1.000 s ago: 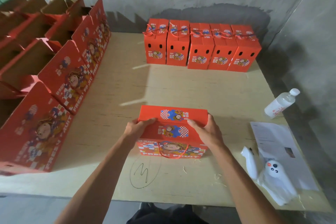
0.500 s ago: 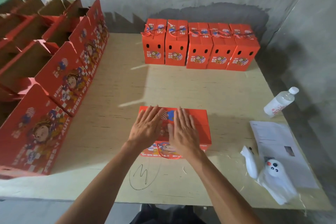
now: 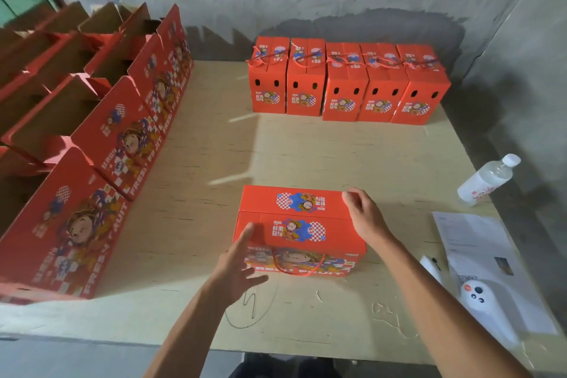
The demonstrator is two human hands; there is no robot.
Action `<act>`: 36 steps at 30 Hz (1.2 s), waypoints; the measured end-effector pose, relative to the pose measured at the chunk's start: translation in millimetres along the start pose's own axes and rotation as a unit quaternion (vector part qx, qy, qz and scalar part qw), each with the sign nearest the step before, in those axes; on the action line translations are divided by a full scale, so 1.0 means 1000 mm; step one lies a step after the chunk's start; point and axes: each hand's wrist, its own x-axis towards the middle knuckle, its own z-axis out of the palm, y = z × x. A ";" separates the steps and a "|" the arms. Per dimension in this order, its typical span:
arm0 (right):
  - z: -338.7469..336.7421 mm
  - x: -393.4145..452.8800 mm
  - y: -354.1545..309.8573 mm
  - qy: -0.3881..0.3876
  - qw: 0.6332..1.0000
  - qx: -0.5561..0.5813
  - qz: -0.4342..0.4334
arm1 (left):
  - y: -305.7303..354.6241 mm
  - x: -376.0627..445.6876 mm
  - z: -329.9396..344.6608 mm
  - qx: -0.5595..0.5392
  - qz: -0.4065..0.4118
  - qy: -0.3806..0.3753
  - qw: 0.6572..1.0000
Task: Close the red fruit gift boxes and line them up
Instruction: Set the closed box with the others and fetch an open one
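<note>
A red fruit gift box (image 3: 294,218) stands closed on the plywood table (image 3: 306,150) in front of me, its rope handle hanging over the near face. My left hand (image 3: 239,264) hovers at the box's near left corner with fingers spread, holding nothing. My right hand (image 3: 365,215) rests at the box's far right top edge, fingers loosely curved over it. Several closed red boxes (image 3: 346,83) stand in a row along the table's back edge.
Several open red boxes (image 3: 101,120) with raised flaps line the left side. On the right are a plastic bottle (image 3: 487,178), a sheet of paper (image 3: 478,248) and a white device (image 3: 481,301). Grey walls stand behind and to the right.
Both hands left the middle of the box top, where they pressed flat. The left hand drew back to the near left corner; the right slid to the far right edge.
</note>
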 end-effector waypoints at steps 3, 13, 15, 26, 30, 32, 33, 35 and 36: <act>0.004 -0.003 0.002 0.033 0.999 0.036 0.020 | -0.002 0.006 0.013 -0.105 0.020 -0.028 0.994; 0.018 -0.059 -0.012 0.074 0.987 -0.080 0.116 | 0.043 0.036 0.029 -0.030 0.163 0.101 0.981; 0.019 -0.068 -0.016 0.013 0.987 -0.106 0.118 | 0.059 0.042 0.030 0.016 0.176 0.094 0.980; 0.039 -0.045 -0.032 -0.176 0.904 0.339 0.191 | 0.092 0.027 0.025 0.311 0.153 0.150 0.926; 0.042 -0.039 -0.058 -0.068 0.964 0.250 0.067 | 0.108 0.002 0.047 0.269 0.272 0.136 0.914; 0.043 -0.041 -0.080 -0.068 0.971 0.231 0.000 | 0.117 -0.016 0.062 0.277 0.303 0.113 0.905; 0.043 -0.044 -0.092 -0.074 0.972 0.223 -0.026 | 0.121 -0.024 0.069 0.298 0.321 0.104 0.893; 0.046 -0.047 -0.115 -0.089 0.969 0.220 -0.072 | 0.126 -0.037 0.081 0.332 0.357 0.099 0.868; 0.049 -0.047 -0.124 -0.102 0.966 0.219 -0.088 | 0.127 -0.042 0.085 0.341 0.369 0.101 0.859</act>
